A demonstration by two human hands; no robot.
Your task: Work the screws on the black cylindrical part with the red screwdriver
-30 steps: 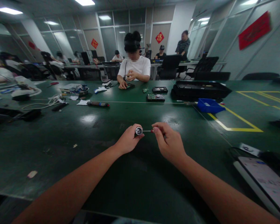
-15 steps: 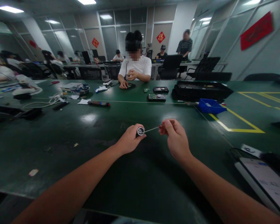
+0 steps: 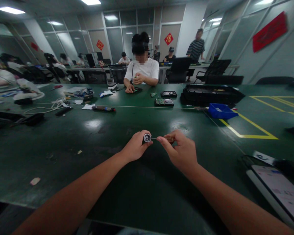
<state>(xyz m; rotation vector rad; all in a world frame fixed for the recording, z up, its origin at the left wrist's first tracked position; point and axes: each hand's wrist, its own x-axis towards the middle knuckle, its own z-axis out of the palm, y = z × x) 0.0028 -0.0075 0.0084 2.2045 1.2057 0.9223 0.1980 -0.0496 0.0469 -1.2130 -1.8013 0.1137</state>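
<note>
Our left hand (image 3: pixel 135 147) grips a silver-rimmed tube (image 3: pixel 147 138) over the green table (image 3: pixel 63 140); our right hand (image 3: pixel 182 148) holds a screwdriver (image 3: pixel 171 139) by its handle, the thin shaft reaching the tube's rim.

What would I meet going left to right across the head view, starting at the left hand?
Left hand around a silver-rimmed part, right hand holding a thin-shafted tool, blue tray, device with a screen.
</note>
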